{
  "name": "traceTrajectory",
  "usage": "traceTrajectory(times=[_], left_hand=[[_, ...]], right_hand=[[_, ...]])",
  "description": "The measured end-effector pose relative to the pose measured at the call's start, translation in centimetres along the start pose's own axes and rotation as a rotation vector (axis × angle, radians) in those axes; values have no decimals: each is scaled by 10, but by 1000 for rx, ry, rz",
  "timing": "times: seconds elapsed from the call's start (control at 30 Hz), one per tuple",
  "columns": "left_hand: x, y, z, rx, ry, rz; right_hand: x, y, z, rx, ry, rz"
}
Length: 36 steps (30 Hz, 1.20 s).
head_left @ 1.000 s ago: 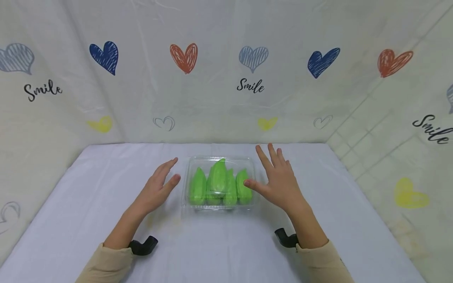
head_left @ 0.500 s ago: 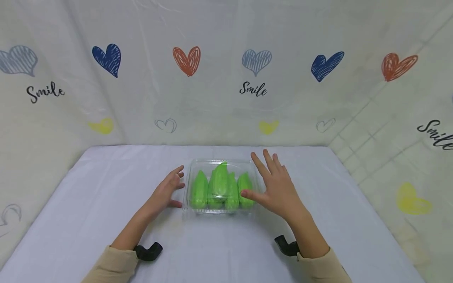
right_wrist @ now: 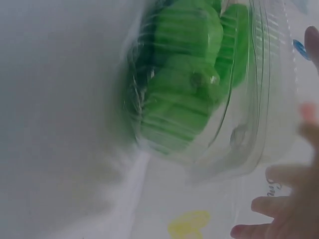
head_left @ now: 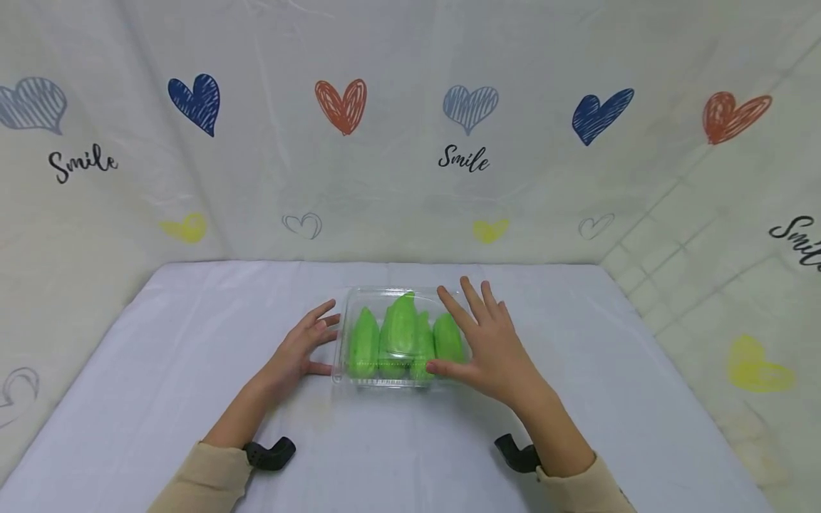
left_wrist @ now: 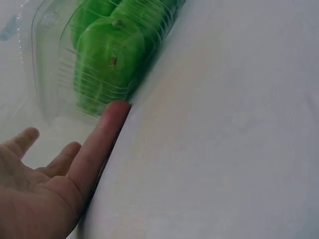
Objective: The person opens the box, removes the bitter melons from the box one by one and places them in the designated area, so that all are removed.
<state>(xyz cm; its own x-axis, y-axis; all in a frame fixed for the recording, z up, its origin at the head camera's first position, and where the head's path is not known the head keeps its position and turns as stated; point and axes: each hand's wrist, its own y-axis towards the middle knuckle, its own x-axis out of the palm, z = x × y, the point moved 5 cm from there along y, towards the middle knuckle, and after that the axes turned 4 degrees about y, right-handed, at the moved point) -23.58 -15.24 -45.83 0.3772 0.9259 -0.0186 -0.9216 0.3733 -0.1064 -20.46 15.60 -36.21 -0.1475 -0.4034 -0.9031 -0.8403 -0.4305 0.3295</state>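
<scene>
A clear plastic clamshell box (head_left: 391, 382) stands on the white cloth with its lid down. Inside lie several light green, tapered vegetables (head_left: 401, 324), whose exact kind I cannot tell. At the box's left side is my left hand (head_left: 291, 360), fingers loosely bent and spread. In the left wrist view its thumb (left_wrist: 102, 137) reaches the lower corner of the box (left_wrist: 45, 74); whether it touches, I cannot tell. My right hand (head_left: 500, 356) is spread wide in front of the box's right end, hiding that corner. The right wrist view shows its fingers (right_wrist: 271, 205) apart from the plastic.
The white cloth (head_left: 160, 370) covers the table, which ends at a back edge behind the box. A pale curtain (head_left: 398, 178) printed with hearts and "Smile" hangs behind and at both sides. Black curved pieces (head_left: 271, 454) sit at both wrists.
My left hand has moved right to the box's side, its fingers bending and spreading. The right hand has shifted left and slightly down, now covering the box's right end. The box stays in place.
</scene>
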Motion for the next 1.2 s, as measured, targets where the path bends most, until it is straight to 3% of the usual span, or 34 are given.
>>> traceTrajectory(times=[0.23, 0.53, 0.83, 1.0, 1.2], left_hand=[[-2, 1, -3, -13, -80, -27], [-1, 2, -9, -5, -53, -25], [0, 0, -10, 52, -31, -90], [1, -2, -9, 68, -29, -109], [1, 0, -9, 46, -27, -114]], right_hand=[[7, 1, -7, -40, 2, -20], [17, -1, -9, -62, 22, -75], [23, -3, -12, -84, -2, -136], [25, -4, -13, -86, 37, -150], [25, -5, -12, -89, 60, -155]])
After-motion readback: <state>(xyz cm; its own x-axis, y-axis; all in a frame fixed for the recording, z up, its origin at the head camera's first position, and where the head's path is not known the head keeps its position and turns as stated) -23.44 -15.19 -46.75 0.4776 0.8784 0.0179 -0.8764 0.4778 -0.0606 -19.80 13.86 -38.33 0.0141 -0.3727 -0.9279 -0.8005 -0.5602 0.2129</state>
